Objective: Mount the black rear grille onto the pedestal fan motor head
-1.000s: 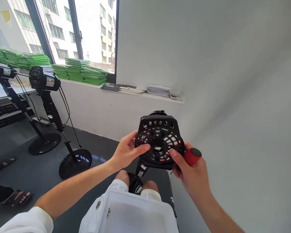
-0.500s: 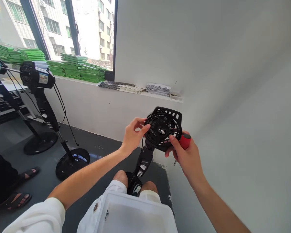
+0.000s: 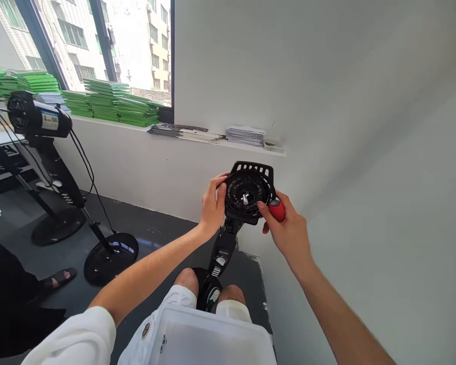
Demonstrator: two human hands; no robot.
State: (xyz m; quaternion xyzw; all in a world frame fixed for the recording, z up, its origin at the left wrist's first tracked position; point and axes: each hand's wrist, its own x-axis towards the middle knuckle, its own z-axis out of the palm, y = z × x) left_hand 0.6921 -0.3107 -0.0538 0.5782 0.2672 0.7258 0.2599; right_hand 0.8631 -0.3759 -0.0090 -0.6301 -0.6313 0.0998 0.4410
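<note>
Black fan motor housing [image 3: 248,191], with its vented round face and a small metal shaft at the middle, sits just above the centre of the frame, mounted on top of its black stand [image 3: 223,248] that drops between my knees. My left hand [image 3: 212,208] grasps the housing's left edge, fingers [image 3: 219,178] curled over the rim and thumb against the face. My right hand [image 3: 287,230] is at the housing's lower right edge; its fingers are clenched around a red-handled screwdriver [image 3: 277,209], with the thumb pressing on the black grille beside it. Only the red handle shows; the tip is hidden behind my hand.

A white bin [image 3: 213,337] lies on my lap at the bottom centre of the frame. At the left of the frame stands another fan [image 3: 36,117] without its guard, on a black pole and round base [image 3: 111,251], with a cable hanging from it. Behind it, along the window sill in the upper left, lie stacks of green sheets [image 3: 114,104], and further right on the ledge some grey stacks of papers [image 3: 245,135]. A sandalled foot [image 3: 59,278] of another person shows at the lower left on the dark floor [image 3: 152,238]. White wall [image 3: 365,126] fills the right of the frame.
</note>
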